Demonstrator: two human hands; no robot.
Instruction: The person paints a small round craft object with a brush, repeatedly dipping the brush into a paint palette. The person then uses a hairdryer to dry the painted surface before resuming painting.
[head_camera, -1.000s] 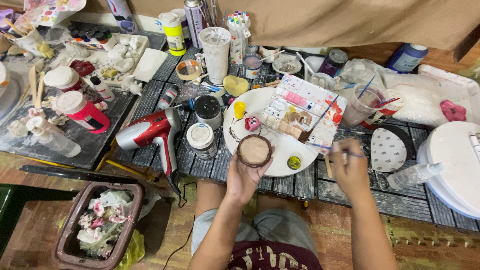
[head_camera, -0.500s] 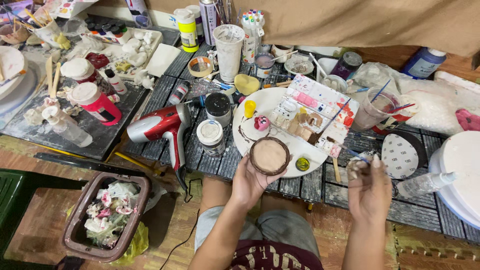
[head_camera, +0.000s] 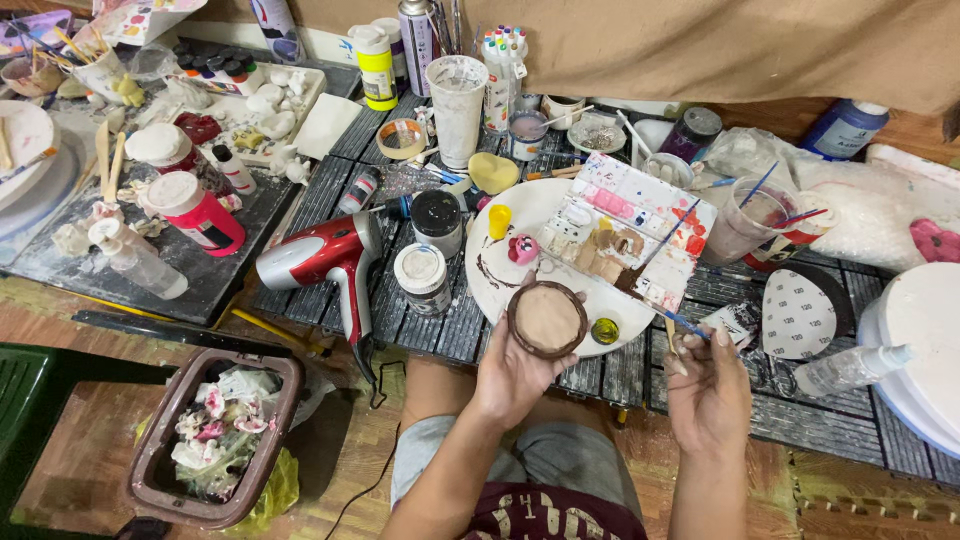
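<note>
Fingers (head_camera: 503, 335) of the left hand (head_camera: 515, 375) curl up around the underside of a small round brown clay dish with a pale, flat inside (head_camera: 547, 319), gripping it by its rim just over the near edge of the round white plate used as a palette (head_camera: 520, 205). The palm side of that grip is hidden behind the dish. The right hand (head_camera: 708, 385) has its fingertips pressed together in a pinch on a thin blue-handled paintbrush (head_camera: 685, 325); the brush tip is too small to make out, and a second, paler stick beside it may also be in the pinch — I cannot tell.

A square white mixing tile smeared with pink, tan and red paint (head_camera: 630, 235) lies tilted across the plate, covering its far right side. Both forearms run out of the bottom edge of the view.

To the left of the plate stand a squat jar with a black lid (head_camera: 436, 215) and, nearer, a squat jar with a white lid (head_camera: 420, 275), labels too small to tell. A red and silver hair dryer (head_camera: 325, 258) lies beside them on the dark slatted table (head_camera: 450, 335). At the far edge a yellow bottle with a white cap (head_camera: 375, 65) stands upright. Right of the hands lies a rounded white sheet of sandpaper with a dotted print (head_camera: 800, 315), and a clear spray bottle (head_camera: 850, 368) lies on its side.
</note>
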